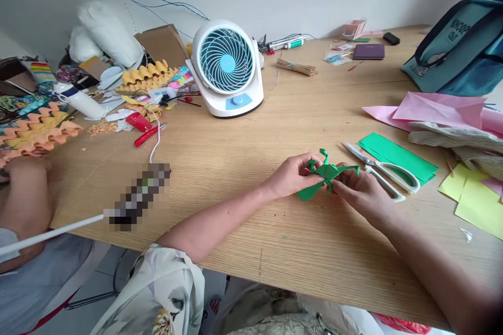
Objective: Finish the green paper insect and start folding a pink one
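Observation:
A green folded-paper figure (pixel 327 171) with several thin curled limbs is held just above the table, between my two hands. My left hand (pixel 293 174) pinches its left side, thumb in front; a broad flat green flap hangs below the fingertips. On the other side my right hand (pixel 363 191) has its fingers closed on the figure's right limbs. White-handled scissors (pixel 387 172) lie with blades parted, right behind my right hand. Under and beyond them rests a stack of green paper strips (pixel 396 157).
A white fan (pixel 228 68) stands at the back. Pink paper (pixel 438 110), yellow paper (pixel 481 201) and a teal bag (pixel 456 52) are on the right. Craft clutter, a red stapler-like tool (pixel 145 135) and a phone-like pixelated object (pixel 137 196) lie left, near another person's arm (pixel 27 193).

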Motion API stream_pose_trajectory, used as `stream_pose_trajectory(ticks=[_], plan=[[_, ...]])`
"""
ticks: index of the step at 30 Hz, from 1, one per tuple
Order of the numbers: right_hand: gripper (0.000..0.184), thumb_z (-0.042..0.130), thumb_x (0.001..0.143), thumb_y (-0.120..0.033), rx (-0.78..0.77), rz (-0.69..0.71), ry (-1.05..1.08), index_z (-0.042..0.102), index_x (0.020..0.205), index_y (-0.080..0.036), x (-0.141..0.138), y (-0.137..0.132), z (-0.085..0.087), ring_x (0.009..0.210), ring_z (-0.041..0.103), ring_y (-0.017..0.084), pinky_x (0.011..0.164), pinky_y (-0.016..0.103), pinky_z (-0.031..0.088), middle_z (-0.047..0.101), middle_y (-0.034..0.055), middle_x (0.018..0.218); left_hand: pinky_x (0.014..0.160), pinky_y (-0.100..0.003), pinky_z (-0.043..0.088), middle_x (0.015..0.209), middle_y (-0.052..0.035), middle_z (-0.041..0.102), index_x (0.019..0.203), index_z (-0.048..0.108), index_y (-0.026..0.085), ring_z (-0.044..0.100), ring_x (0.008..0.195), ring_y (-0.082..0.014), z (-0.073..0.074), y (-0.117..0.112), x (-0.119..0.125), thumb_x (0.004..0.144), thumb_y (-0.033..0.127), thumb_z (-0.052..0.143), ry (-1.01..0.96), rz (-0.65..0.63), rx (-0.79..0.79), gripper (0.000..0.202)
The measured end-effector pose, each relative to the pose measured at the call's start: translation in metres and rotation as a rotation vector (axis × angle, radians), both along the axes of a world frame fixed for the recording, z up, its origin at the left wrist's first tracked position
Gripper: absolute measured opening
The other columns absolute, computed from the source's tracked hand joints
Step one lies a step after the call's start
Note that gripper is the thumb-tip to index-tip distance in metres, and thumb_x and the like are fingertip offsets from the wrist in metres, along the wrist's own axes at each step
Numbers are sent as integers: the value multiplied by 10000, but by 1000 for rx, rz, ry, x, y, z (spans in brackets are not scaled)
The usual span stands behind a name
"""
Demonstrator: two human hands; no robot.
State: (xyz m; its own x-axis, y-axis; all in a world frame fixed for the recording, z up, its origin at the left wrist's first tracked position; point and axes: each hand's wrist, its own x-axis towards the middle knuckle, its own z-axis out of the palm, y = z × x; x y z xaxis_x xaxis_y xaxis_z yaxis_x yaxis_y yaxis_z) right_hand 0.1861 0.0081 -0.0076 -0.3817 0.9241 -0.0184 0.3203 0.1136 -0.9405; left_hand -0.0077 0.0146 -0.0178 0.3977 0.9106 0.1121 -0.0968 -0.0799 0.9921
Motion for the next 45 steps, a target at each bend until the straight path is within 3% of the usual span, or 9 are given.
stream_pose_trajectory(ticks=[9, 14, 16, 19, 23, 28, 31, 36, 45], plan=[[252, 623, 809, -417, 101, 13, -118, 617, 689, -195, -1, -1, 2, 527, 484, 134, 490, 264, 367, 594, 20, 603, 633, -219, 427, 828, 22, 574, 924, 598, 172, 523, 670, -69, -1, -1, -4, 753, 276, 771, 65, -12, -6, 264], [188, 628, 831, -373, 104, 16, -76, 619, 770, -195, 1, -1, -10, 564, 508, 141, 502, 262, 372, 598, 7, 642, 658, -210, 434, 818, 25, 626, 1135, 604, 183, 545, 675, -74, 2, -2, -4, 671, 169, 822, 56, 68, -69, 513], [168, 634, 825, -346, 127, 13, -73, 613, 757, -193, 0, -2, -13, 602, 535, 154, 541, 274, 405, 602, 11, 650, 716, -229, 457, 908, -6, 670, 1069, 636, 168, 590, 742, -94, 3, -3, -3, 618, 197, 865, 24, 83, -126, 507], [174, 655, 811, -329, 115, -11, -73, 615, 722, -184, -3, 0, -15, 593, 515, 141, 540, 271, 400, 614, 17, 655, 720, -243, 455, 795, -4, 681, 856, 678, 130, 600, 713, -110, 5, -3, -3, 606, 300, 882, 38, 72, -260, 365], [239, 721, 775, -390, -17, -6, 133, 601, 746, -185, -6, 3, -10, 571, 499, 113, 513, 247, 394, 594, -6, 654, 706, -224, 445, 750, 8, 696, 822, 711, 128, 606, 702, -106, 8, -2, -5, 588, 288, 894, 8, 81, -323, 337], [263, 648, 887, -453, -169, 107, 385, 643, 904, -191, -1, 2, 4, 745, 640, 134, 734, 314, 557, 658, 32, 849, 736, -249, 491, 790, -12, 736, 827, 729, 136, 660, 715, -125, 13, 1, -11, 594, 287, 901, -143, 22, -467, 327], [169, 626, 924, -372, -44, 167, 427, 642, 979, -214, 0, 1, 6, 834, 664, 142, 818, 330, 561, 679, 32, 911, 687, -244, 496, 790, -32, 748, 838, 729, 135, 677, 696, -134, 15, 3, -14, 602, 299, 902, -185, 1, -568, 335], [91, 607, 922, -200, 259, 164, 249, 632, 1007, -219, -1, -2, 2, 882, 670, 148, 835, 320, 546, 686, 31, 951, 654, -230, 495, 793, -44, 753, 848, 726, 123, 677, 676, -126, 15, 2, -15, 593, 279, 909, -216, -2, -648, 350], [14, 608, 915, -206, 485, 73, 94, 611, 927, -198, 1, -6, 6, 774, 653, 143, 717, 298, 530, 693, 32, 862, 639, -206, 499, 765, -31, 748, 839, 709, 133, 679, 678, -116, 14, 0, -13, 599, 275, 912, -241, -34, -664, 345]])
